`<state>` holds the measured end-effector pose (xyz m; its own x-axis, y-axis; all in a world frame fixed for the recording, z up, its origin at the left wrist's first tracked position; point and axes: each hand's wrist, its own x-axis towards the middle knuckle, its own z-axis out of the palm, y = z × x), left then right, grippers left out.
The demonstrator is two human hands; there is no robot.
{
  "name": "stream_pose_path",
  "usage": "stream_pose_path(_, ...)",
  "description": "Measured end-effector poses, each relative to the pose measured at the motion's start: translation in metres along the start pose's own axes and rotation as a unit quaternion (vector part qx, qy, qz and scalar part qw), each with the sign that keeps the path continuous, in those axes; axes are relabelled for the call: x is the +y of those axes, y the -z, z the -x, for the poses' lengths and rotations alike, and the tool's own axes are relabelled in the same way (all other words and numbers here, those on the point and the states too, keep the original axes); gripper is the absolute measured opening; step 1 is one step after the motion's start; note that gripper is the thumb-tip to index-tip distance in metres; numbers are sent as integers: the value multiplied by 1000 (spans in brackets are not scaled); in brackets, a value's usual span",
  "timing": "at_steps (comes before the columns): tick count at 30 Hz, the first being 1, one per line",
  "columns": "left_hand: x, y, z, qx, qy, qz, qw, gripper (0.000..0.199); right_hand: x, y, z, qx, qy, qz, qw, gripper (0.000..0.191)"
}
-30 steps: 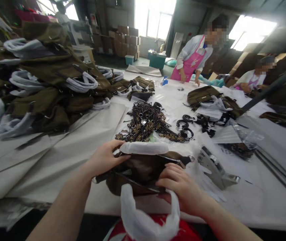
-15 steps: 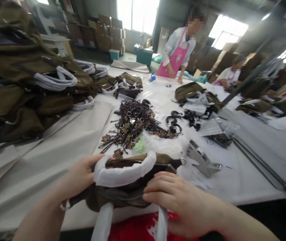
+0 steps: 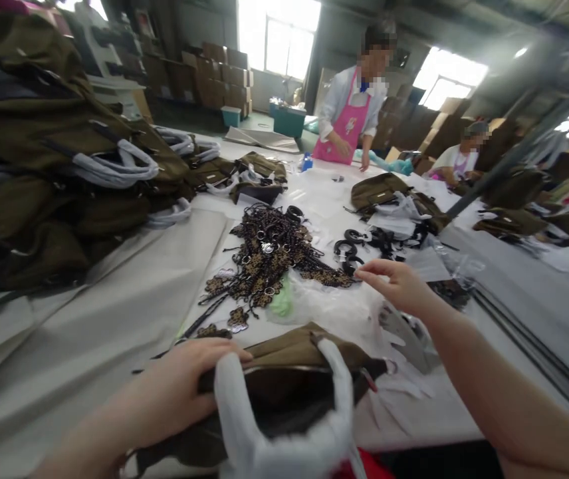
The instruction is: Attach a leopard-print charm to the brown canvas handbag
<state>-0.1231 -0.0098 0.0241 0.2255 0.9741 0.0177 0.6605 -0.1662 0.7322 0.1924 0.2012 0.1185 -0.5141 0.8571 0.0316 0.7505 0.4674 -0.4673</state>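
Behind the broad white-covered surface [image 3: 314, 194], stacked brown cardboard boxes [image 3: 222, 76] stand near a bright window [image 3: 279, 40], and a person in a pink apron [image 3: 347, 126] stands at the far edge. Along the left side is heaped a pile of olive-brown bags [image 3: 25, 156] with pale-wrapped handles.

At the near edge, roughly midway along, lies an olive-brown fabric bag [image 3: 292, 349], its mouth gaping, with a white-wrapped handle [image 3: 343, 399] arching across the opening. The left hand [image 3: 185, 386] is closed around the bag's left side. The right hand [image 3: 397, 283] reaches well past the bag, fingers pressed together, its tips right beside some glossy black rings [image 3: 345, 243] — whether it pinches one, I cannot tell.

Left of the rings spreads a tangle of dark braided cords with patterned flower-shaped tags [image 3: 274, 249]; between it and the bag sits crumpled clear plastic [image 3: 324, 299] — a pale green lump [image 3: 282, 303] at its left.
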Motion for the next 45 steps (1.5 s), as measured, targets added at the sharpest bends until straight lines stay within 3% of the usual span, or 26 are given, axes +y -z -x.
stream_pose_path(2,17,-11,13,3,-4,-15,1000,44,-8,-15,-24,-54,17,34,998,34)
stream_pose_path(4,29,-17,24,-2,7,-10,1000,48,-29,-40,-42,-131,83,46,987,32)
stream_pose_path(6,31,-17,36,4,32,-12,999,50,-58,-75,-56,-223,177,48,957,30)
stream_pose_path(9,24,-10,62,62,66,-9,996,59,-99,-139,-68,-350,284,48,891,42)
stream_pose_path(11,22,-7,84,121,60,23,991,46,-119,-183,-72,-403,256,51,877,45)
stream_pose_path(14,30,-12,109,167,28,63,984,22,-133,-240,-75,-482,123,73,864,52)
stream_pose_path(16,39,-17,117,139,7,53,989,31,-133,-265,-74,-532,73,34,843,46)
stream_pose_path(19,48,-25,118,71,2,18,997,48,-128,-283,-68,-570,14,-93,816,32)
stream_pose_path(22,48,-33,113,72,14,-16,997,48,-127,-279,-64,-600,-74,-124,786,14)
stream_pose_path(25,41,-47,105,122,4,-63,991,40,-130,-263,-63,-617,-112,-128,769,5)
stream_pose_path(28,37,-65,92,203,-7,-143,969,38,-136,-242,-64,-620,-131,-152,759,10)
stream_pose_path(31,39,-77,77,248,-4,-226,942,31,-146,-216,-70,-590,-163,-195,767,12)
stream_pose_path(33,40,-77,66,231,4,-251,940,20,-157,-193,-78,-531,-177,-228,797,13)
stream_pose_path(36,35,-68,47,190,15,-253,948,8,-182,-148,-95,-416,-113,-251,867,11)
stream_pose_path(39,27,-50,25,167,15,-217,962,10,-217,-100,-100,-348,45,-220,910,10)
stream_pose_path(42,26,-33,3,151,5,-178,972,8,-254,-70,-71,-285,172,-184,925,9)
stream_pose_path(45,33,-23,-16,139,15,-160,977,19,-279,-64,-22,-230,154,-158,948,10)
